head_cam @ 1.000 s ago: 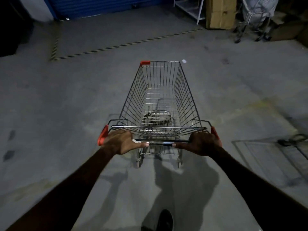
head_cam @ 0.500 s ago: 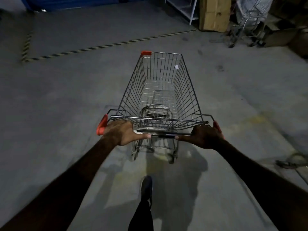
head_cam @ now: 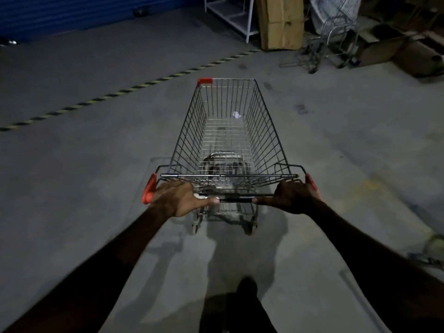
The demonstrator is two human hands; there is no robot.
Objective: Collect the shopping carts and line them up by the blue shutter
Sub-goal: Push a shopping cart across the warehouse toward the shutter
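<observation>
I'm looking down at a grey concrete floor (head_cam: 84, 179), where a yellow-and-black hazard stripe (head_cam: 134, 86) is running diagonally from the left edge up toward the far right. At the top I'm seeing a white metal shelf frame (head_cam: 230, 18) standing just beside a tall cardboard box (head_cam: 281, 22). To the right, dim flattened cartons (head_cam: 384, 46) are lying on the ground. A small white scrap (head_cam: 236, 114) is showing through the wire mesh, and a dark shoe (head_cam: 246, 286) is planting on the floor at the bottom.

Cart (head_cam: 228, 140) dead ahead on floor, shutter (head_cam: 84, 13) far left, prob. 2nd cart (head_cam: 336, 27) far right by box (head_cam: 281, 22).
</observation>
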